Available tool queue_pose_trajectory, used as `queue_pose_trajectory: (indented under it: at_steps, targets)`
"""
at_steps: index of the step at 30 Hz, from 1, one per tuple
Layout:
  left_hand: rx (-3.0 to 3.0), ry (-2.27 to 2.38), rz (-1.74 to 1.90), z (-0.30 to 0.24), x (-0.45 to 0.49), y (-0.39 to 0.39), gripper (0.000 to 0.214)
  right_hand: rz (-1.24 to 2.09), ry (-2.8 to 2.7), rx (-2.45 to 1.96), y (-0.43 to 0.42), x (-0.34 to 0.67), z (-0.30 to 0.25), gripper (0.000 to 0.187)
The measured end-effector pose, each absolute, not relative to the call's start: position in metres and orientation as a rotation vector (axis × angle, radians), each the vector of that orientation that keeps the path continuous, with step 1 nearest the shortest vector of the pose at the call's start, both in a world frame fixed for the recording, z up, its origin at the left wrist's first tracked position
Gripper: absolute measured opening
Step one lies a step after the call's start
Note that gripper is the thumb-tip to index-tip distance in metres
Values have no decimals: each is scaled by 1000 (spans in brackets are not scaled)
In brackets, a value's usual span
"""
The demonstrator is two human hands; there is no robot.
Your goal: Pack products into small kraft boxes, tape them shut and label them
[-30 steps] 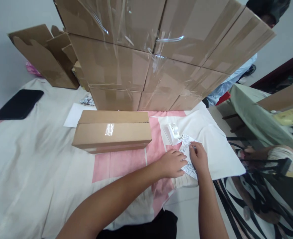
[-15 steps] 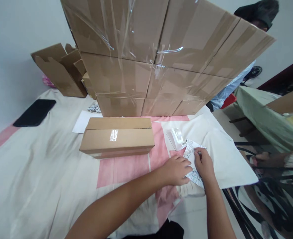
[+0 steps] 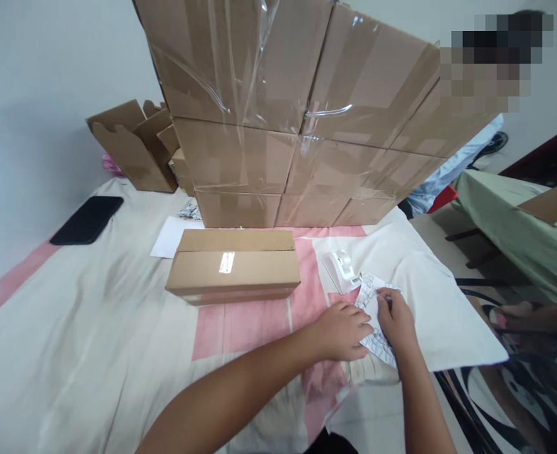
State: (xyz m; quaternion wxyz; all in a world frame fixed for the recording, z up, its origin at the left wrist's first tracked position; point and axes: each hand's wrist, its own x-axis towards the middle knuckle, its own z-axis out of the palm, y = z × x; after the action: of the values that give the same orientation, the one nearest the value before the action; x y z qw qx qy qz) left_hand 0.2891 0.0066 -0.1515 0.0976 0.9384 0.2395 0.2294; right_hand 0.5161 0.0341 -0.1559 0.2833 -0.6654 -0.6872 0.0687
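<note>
My left hand lies over the left edge of a small white sheet of paper printed with dark outlined shapes, its fingers stretched out. My right hand is at the sheet's right side with the fingers curled and the thumb and forefinger pinched on the paper; the fingertips are partly hidden. Just beyond the sheet stands a white tape dispenser, close to the paper's far corner. Left of it sits a closed cardboard box with a short piece of clear tape across its top seam.
A wall of stacked, taped cartons rises behind the box. An open carton, a black flat device and a white sheet are at the left. The table edge is at right, with a green-covered table and a person beyond.
The camera view has shifted, so everything appears slightly further right and lower. Both hands stay at the patterned paper, with little visible movement.
</note>
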Motion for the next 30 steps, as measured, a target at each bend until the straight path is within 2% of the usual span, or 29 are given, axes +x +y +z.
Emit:
queue_pose_trajectory:
  at_steps: [30]
  targets:
    - [2797, 702, 685, -154, 289, 7, 37, 271, -1716, -1799, 35, 519, -155, 28]
